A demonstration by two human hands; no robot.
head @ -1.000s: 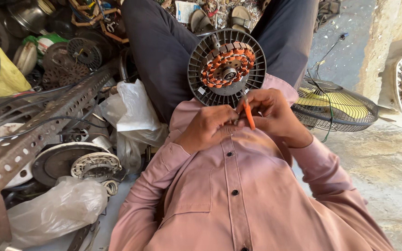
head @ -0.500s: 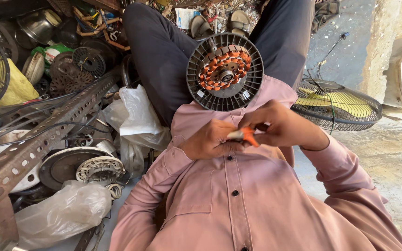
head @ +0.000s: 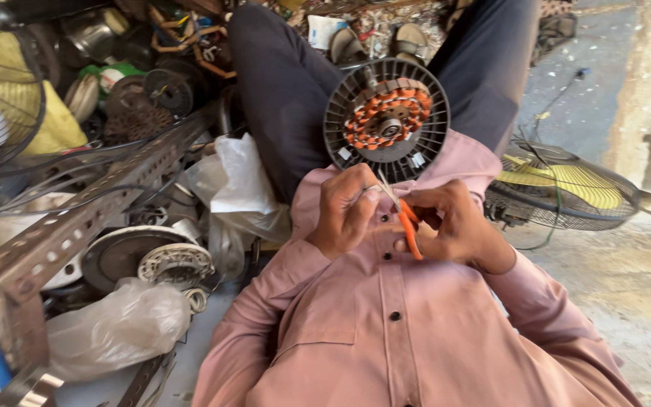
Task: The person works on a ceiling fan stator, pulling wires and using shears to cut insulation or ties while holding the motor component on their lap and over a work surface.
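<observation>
- Orange-handled scissors sit in the right hand, fingers curled shut around the handles; the thin blades point up and slightly left, toward the left hand's fingertips.
- Left hand is pinched closed just beside the blade tips, apparently on a fine wire, too thin to make out.
- Round fan motor, with its copper-orange windings inside a dark ribbed housing, rests between the knees, just above both hands.
- Long axis of the scissors runs from lower right to upper left, so the motor lies beyond the tips, about equally near either hand.
</observation>
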